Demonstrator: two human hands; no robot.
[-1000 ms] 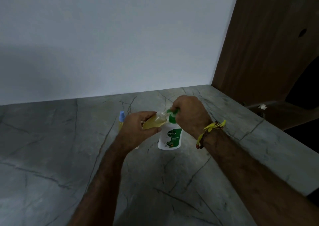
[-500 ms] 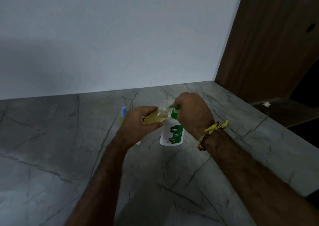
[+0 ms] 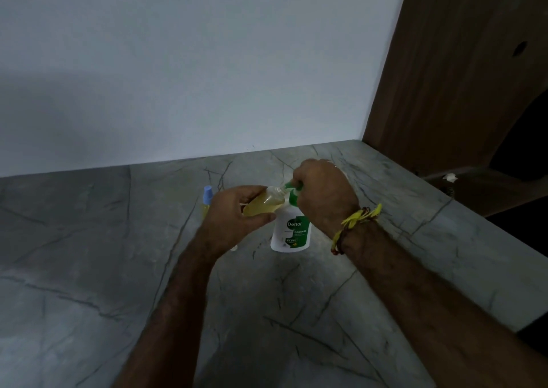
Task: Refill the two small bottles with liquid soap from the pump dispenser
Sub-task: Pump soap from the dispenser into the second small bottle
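Observation:
A white pump dispenser (image 3: 292, 233) with a green label and green pump head stands upright on the grey marble counter (image 3: 89, 269). My right hand (image 3: 324, 195) covers and presses its pump head. My left hand (image 3: 234, 218) holds a small clear bottle (image 3: 265, 202) with yellowish liquid, tilted, its open mouth at the green nozzle. A second small bottle (image 3: 206, 199) with a light-blue cap and yellow contents stands upright on the counter just behind my left hand, partly hidden by it.
A white wall (image 3: 178, 76) rises behind the counter. A brown wooden panel (image 3: 459, 76) stands at the right, with a dark lower shelf (image 3: 489, 186) beside the counter's right edge. A small white object (image 3: 234, 247) peeks out under my left wrist.
The hands, bottle and dispenser keep the same hold. The view has tilted slightly, so they sit a little higher in the picture.

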